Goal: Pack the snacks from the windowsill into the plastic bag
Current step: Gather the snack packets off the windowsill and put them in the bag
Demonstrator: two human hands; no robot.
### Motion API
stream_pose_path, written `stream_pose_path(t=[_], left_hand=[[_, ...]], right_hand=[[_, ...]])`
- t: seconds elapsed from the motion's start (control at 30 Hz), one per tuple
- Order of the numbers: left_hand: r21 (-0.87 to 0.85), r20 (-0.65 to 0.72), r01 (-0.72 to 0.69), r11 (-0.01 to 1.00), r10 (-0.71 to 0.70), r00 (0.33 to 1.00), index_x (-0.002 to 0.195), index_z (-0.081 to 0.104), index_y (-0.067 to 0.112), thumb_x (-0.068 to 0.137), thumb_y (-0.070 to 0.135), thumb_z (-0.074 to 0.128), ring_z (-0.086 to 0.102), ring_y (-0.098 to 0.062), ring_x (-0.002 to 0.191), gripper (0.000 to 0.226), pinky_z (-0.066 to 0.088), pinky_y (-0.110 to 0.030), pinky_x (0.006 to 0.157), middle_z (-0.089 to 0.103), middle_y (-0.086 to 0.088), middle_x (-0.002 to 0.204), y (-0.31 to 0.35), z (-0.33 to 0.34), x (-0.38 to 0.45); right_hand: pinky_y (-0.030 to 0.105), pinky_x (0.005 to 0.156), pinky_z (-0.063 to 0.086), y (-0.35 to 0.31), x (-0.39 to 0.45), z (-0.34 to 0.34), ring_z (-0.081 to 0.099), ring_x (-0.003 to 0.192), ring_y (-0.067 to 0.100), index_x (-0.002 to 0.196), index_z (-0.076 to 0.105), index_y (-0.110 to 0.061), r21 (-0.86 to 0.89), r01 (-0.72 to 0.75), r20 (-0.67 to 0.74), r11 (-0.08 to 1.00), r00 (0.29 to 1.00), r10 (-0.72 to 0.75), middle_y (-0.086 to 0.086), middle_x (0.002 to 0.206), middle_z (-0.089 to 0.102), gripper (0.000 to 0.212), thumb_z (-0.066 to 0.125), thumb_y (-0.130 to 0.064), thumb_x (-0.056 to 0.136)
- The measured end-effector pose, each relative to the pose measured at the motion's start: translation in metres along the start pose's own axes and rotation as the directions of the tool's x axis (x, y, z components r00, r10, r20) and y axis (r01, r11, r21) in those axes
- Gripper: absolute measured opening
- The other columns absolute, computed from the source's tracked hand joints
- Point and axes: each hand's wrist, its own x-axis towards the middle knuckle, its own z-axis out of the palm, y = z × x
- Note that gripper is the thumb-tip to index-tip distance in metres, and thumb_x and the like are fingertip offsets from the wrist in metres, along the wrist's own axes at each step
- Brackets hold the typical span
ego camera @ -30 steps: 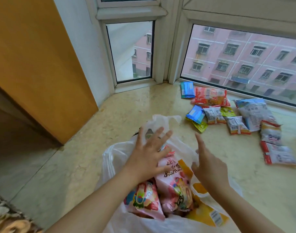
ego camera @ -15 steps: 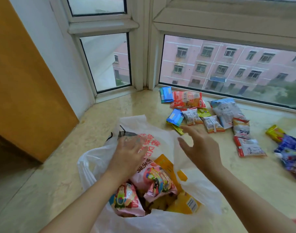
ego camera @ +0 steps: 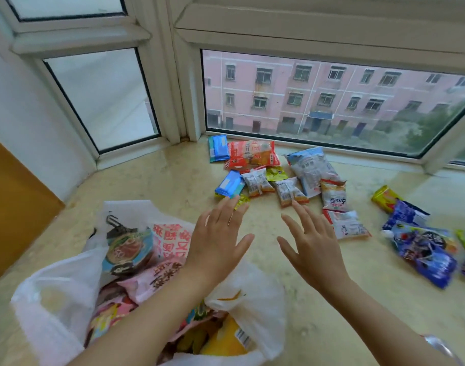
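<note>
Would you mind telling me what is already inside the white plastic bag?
The plastic bag holds a pink snack packet, a bowl-picture packet and a yellow packet. The left forearm and the bag's folds hide whatever lies deeper.

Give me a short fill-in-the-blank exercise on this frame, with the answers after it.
1. Both the left hand and the right hand are open and hold ____.
2. The plastic bag lies on the person's ____ side.
3. The blue packet nearest the left fingertips lies ____ the bag.
4. Through the window, the building outside is ____ in colour.

Missing words: nothing; left; outside; pink
</note>
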Motion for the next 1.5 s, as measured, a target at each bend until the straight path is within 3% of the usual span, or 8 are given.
stream_pose_path(t=[0.1, 0.2, 0.5, 0.67, 0.93, 1.1, 1.3, 1.5], left_hand=[[0.031, 0.217, 0.102, 0.994, -0.106, 0.970, 0.152, 0.008, 0.025, 0.096, 0.056, 0.033, 0.002, -0.017, 0.147, 0.069, 0.019, -0.037, 0.114, 0.002, 0.001, 0.161, 0.021, 0.027, 0.021], [0.129, 0.314, 0.153, 0.980, -0.187, 0.931, 0.152, -0.005, 0.027, 0.095, 0.059, 0.031, -0.005, -0.019, 0.147, 0.075, 0.015, -0.035, 0.114, -0.010, 0.001, 0.160, 0.031, 0.052, 0.044], [0.148, 0.361, 0.462, 0.874, -0.483, 0.798, 0.152, 0.009, 0.026, 0.089, 0.061, 0.045, 0.013, -0.025, 0.145, 0.081, 0.024, -0.040, 0.111, 0.007, -0.005, 0.160, -0.009, 0.111, 0.099], [0.121, 0.371, 0.525, 0.843, -0.529, 0.763, 0.151, 0.012, 0.031, 0.089, 0.058, 0.048, 0.013, -0.027, 0.145, 0.077, 0.022, -0.040, 0.112, 0.011, -0.010, 0.159, -0.035, 0.124, 0.130], [0.196, 0.323, 0.495, 0.846, -0.532, 0.782, 0.148, 0.020, 0.023, 0.080, 0.061, 0.059, 0.040, -0.025, 0.130, 0.088, 0.033, -0.043, 0.102, 0.042, -0.003, 0.143, -0.046, 0.156, 0.188], [0.081, 0.264, 0.550, 0.831, -0.550, 0.792, 0.135, 0.037, 0.022, 0.074, 0.050, 0.071, 0.054, -0.026, 0.111, 0.076, 0.043, -0.035, 0.080, 0.057, -0.005, 0.121, -0.055, 0.163, 0.201], [0.098, 0.236, 0.554, 0.827, -0.560, 0.794, 0.136, 0.037, 0.022, 0.069, 0.051, 0.072, 0.058, -0.028, 0.103, 0.081, 0.043, -0.033, 0.072, 0.058, -0.006, 0.115, -0.069, 0.147, 0.197], [0.109, 0.321, 0.692, 0.713, -0.684, 0.655, 0.140, 0.024, 0.010, 0.078, 0.061, 0.062, 0.053, -0.032, 0.114, 0.088, 0.042, -0.036, 0.078, 0.045, -0.014, 0.129, -0.059, 0.124, 0.179]], right_hand=[[0.052, 0.097, 0.044, 0.034, -0.001, 0.016, 0.052, 0.122, 0.036, 0.122, 0.062, -0.013, 0.006, -0.028, 0.063, 1.000, 0.998, 0.027, 0.015, 0.140, 0.050, 0.054, 0.040, -0.047, 0.087], [0.053, 0.096, 0.045, 0.060, -0.002, 0.032, 0.053, 0.121, 0.037, 0.121, 0.063, -0.013, 0.015, -0.004, 0.118, 1.000, 0.993, 0.002, 0.017, 0.138, 0.051, 0.055, 0.039, -0.048, 0.085], [0.052, 0.090, 0.049, 0.067, 0.056, 0.082, 0.055, 0.120, 0.037, 0.120, 0.063, -0.013, 0.071, 0.026, 0.209, 0.997, 0.977, -0.040, 0.019, 0.137, 0.052, 0.058, 0.038, -0.049, 0.083], [0.052, 0.096, 0.045, 0.048, 0.091, 0.112, 0.052, 0.122, 0.039, 0.125, 0.059, -0.013, 0.121, 0.009, 0.213, 0.993, 0.976, -0.035, 0.023, 0.138, 0.049, 0.061, 0.075, -0.039, 0.072], [0.050, 0.093, 0.046, 0.024, 0.158, 0.141, 0.049, 0.122, 0.044, 0.128, 0.056, -0.013, 0.211, -0.073, 0.241, 0.975, 0.970, 0.020, 0.027, 0.140, 0.044, 0.066, 0.075, -0.028, 0.066], [0.048, 0.100, 0.038, 0.015, 0.189, 0.158, 0.035, 0.132, 0.040, 0.140, 0.041, -0.016, 0.186, -0.071, 0.239, 0.980, 0.971, 0.025, 0.022, 0.153, 0.025, 0.062, 0.058, -0.042, 0.086], [0.046, 0.093, 0.040, 0.005, 0.198, 0.163, 0.038, 0.128, 0.036, 0.136, 0.040, -0.027, 0.130, -0.099, 0.267, 0.987, 0.962, 0.062, 0.015, 0.156, 0.020, 0.064, 0.056, -0.057, 0.083], [0.046, 0.087, 0.040, -0.001, 0.195, 0.159, 0.049, 0.114, 0.035, 0.119, 0.048, -0.020, 0.187, -0.170, 0.258, 0.967, 0.959, 0.119, 0.009, 0.147, 0.032, 0.050, 0.066, -0.039, 0.075]])
